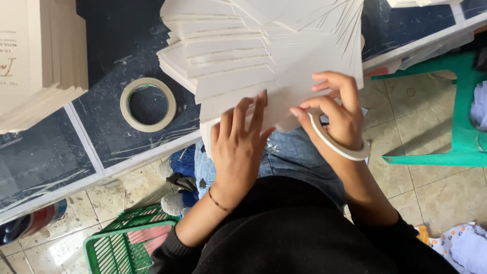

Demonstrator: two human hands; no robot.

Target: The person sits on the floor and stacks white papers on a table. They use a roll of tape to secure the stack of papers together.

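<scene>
The fanned stack of cream cards (264,56) lies at the near edge of the dark bench (116,127), its lowest cards overhanging that edge above the person's lap; the fan spreads away from the person toward the far side of the bench, so the cards' long sides run roughly across, left to right; both hands meet the stack from below, at its nearest corner.

The left hand (238,147) lies flat, fingers spread and pointing up toward the bench, pressing on the lowest card rather than gripping it; the right hand (340,111) curls just beside it to the right, thumb and forefinger pinching the card edge; a ring of pale tape (339,144) hangs round that wrist like a bangle.

Of the two, the left hand sits more squarely on the bottom card; the right holds only its corner.

A second roll of tape (148,104) lies flat on the bench, well to the left of both hands; a further block of cards (38,61) stands at the far left corner; a green basket (119,243) sits on the floor below.
</scene>
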